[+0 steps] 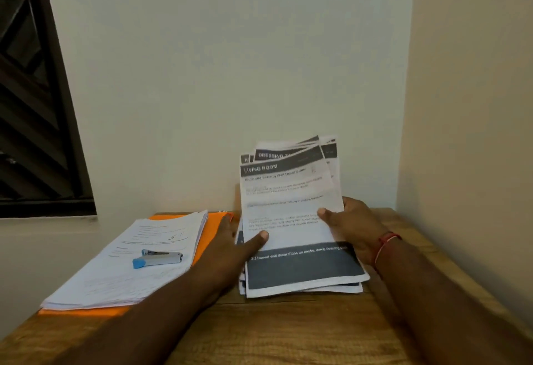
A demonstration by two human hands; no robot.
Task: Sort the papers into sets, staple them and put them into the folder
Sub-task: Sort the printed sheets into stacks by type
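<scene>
**Sorting under way, nothing in the folder yet**

You are at the sorting stage. Your left hand and right hand both hold the bundle of sheets on the right side of the table. Each thumb presses on the front page, and the fingers go behind the paper, where they are hidden. That is a pinch on both side edges. The bundle leans up towards the wall and its lower edges appear to rest on the wood. Its top is fanned, so several dark title bars show. The front one reads "LIVING ROOM" and the next begins "DRESSING". The pages are therefore mixed by heading and not yet split into sets.

To your left, a second stack of papers lies flat on the closed orange folder. The stapler lies on top of that stack, well apart from both hands. I cannot tell whether any of those sheets are stapled.

By my reading, all 3 parts of the job remain: grouping the sheets by title, stapling each set, and filing them. The stack and stapler must also come off the folder before it can open.
</scene>
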